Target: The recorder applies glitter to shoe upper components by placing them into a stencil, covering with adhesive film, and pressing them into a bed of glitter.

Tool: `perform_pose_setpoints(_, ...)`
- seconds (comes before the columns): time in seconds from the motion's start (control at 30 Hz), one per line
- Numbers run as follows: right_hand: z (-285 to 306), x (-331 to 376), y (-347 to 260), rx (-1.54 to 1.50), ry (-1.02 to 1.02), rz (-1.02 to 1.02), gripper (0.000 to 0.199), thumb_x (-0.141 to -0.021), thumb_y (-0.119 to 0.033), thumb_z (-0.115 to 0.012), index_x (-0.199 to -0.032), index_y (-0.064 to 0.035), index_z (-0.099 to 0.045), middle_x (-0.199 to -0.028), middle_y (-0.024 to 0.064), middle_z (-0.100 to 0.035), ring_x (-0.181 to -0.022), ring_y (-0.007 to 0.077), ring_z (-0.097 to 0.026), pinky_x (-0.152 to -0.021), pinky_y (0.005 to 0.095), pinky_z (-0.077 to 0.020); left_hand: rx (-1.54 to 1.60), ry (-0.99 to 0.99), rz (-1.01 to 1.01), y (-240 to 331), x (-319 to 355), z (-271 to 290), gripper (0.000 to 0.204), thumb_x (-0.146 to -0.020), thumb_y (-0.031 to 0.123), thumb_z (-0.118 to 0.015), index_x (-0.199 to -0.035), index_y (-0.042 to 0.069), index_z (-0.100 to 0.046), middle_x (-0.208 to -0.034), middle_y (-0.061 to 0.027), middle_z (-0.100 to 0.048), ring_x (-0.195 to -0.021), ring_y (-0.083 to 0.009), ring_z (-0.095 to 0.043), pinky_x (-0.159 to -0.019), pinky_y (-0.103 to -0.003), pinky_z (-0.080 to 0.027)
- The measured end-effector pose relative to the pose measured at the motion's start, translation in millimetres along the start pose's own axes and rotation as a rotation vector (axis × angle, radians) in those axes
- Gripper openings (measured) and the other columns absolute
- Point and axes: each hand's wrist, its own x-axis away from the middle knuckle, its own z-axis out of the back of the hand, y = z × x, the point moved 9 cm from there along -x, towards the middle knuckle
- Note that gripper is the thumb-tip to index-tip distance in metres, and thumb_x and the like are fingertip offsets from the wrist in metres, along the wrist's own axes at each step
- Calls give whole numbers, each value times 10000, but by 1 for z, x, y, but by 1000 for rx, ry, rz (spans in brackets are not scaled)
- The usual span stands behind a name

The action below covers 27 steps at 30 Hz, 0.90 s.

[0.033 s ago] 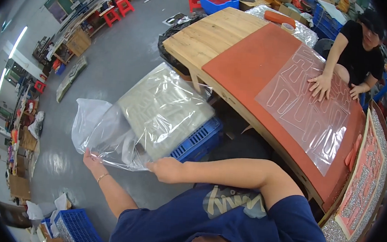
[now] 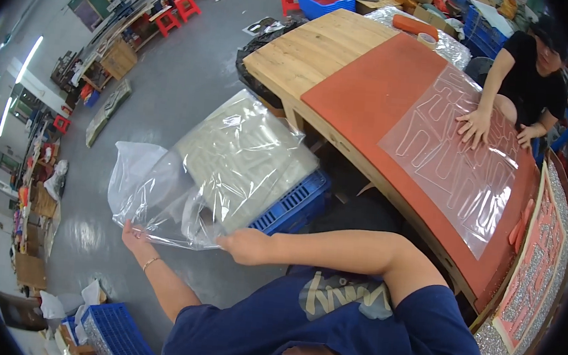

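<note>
A clear plastic sheet (image 2: 155,197) hangs between my two hands, and its near edge is stretched from one to the other. Its far part spreads over a stack of pale greenish sheets (image 2: 252,155) with raised shapes, which lies on a blue plastic crate (image 2: 295,202). My left hand (image 2: 135,238) pinches the left end of that edge. Close to the crate's near corner, my right hand (image 2: 245,246) is closed on the other end. The sheet is see-through and wrinkled, so where its far border lies is hard to tell.
On the right, a wooden table (image 2: 308,42) carries a red-brown mat (image 2: 371,84) and a clear sheet with cut outlines (image 2: 446,157). A co-worker's hand (image 2: 475,128) presses on that sheet. A glittery panel (image 2: 534,264) stands at far right; a blue crate (image 2: 118,338) sits lower left.
The whole view has shifted slightly. The plastic's far corner near the table leg has dropped toward the stack. Both my hands keep their hold on the sheet.
</note>
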Motion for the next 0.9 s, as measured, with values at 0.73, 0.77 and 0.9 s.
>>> perform_pose_setpoints(0.73, 253, 91, 281, -1081, 982, -456, 261, -939, -192, -552, -1096, 6, -613, -869, 86, -648, -675, 158, -642, -554, 284, -535, -67, -725, 193, -159, 243, -766, 226, -769, 33, -699, -925, 21, -537, -795, -105, -582, -599, -224, -565, -515, -344, -480)
perform_pose_setpoints(0.77, 259, 100, 291, -1114, 1019, -498, 257, -935, -185, -556, -1094, 9, -611, -858, 96, -649, -665, 163, -642, -542, 292, -536, -47, -738, 185, -174, 254, -783, 254, -759, 41, -712, -943, 8, -540, -809, -123, -576, -636, -250, -578, -541, -382, -500)
perform_pose_setpoints(0.9, 273, 144, 350, -1105, 1068, -644, 265, -930, -157, -553, -1119, 28, -581, -861, 122, -649, -642, 188, -650, -503, 297, -536, -27, -837, 310, -250, 316, -825, 571, -719, 91, -768, -1192, -42, -477, -1099, -243, -553, -1005, -361, -587, -829, -520, -500)
